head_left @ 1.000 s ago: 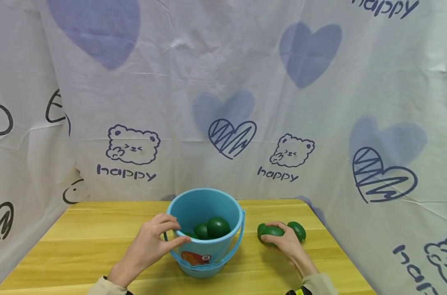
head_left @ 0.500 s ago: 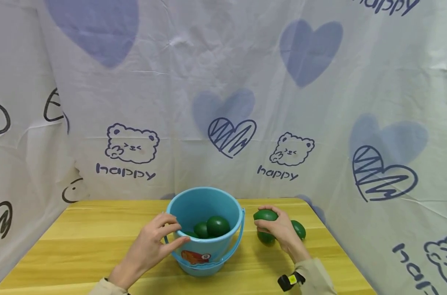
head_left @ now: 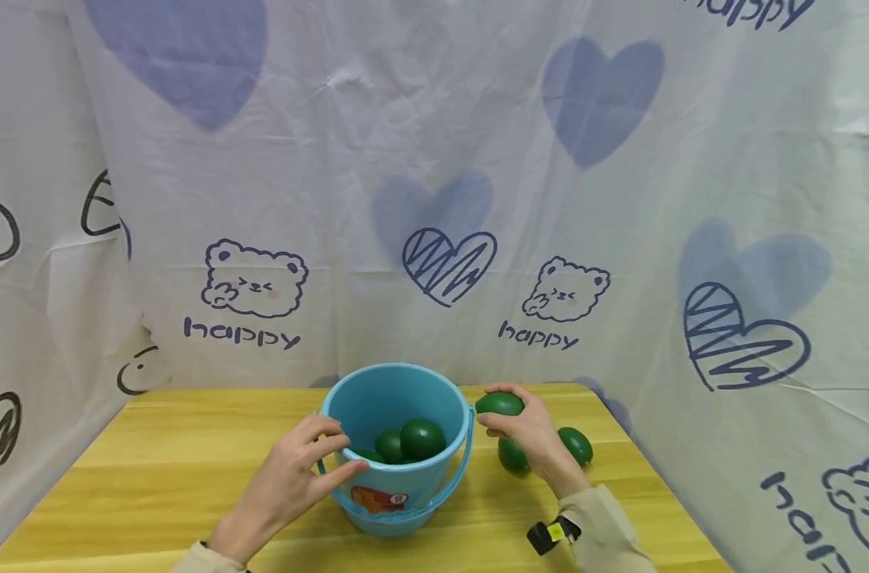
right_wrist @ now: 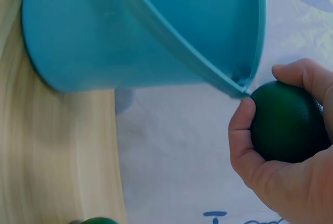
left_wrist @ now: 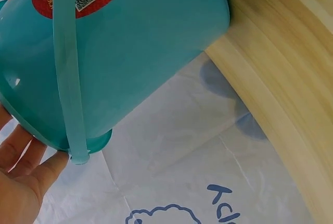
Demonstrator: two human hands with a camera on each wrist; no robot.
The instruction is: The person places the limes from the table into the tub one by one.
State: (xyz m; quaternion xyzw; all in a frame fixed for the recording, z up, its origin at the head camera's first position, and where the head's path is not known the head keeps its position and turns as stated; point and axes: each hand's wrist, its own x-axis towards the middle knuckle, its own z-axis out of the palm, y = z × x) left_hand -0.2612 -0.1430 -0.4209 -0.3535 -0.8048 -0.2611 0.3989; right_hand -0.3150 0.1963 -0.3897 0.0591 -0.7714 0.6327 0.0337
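A light blue bucket (head_left: 406, 477) with a swing handle stands upright on the table, several dark green avocados (head_left: 423, 439) inside it. My left hand (head_left: 291, 469) holds its near left rim, the thumb outside and the fingers at the edge; the left wrist view shows this hand (left_wrist: 26, 177) at the rim too. My right hand (head_left: 531, 426) grips another avocado (head_left: 500, 403) between thumb and fingers, just right of the bucket's rim. In the right wrist view the held avocado (right_wrist: 286, 122) is close beside the rim, with the thumb wrapped round it.
Two more avocados lie on the wooden table (head_left: 191, 477) to the right: one (head_left: 513, 456) partly behind the right hand, one (head_left: 574, 446) farther right. A printed cloth (head_left: 377, 159) hangs behind the table and along both sides.
The right hand has lifted an avocado from the group on the right and carried it up and left to the bucket's rim. The left hand has stayed at the bucket.
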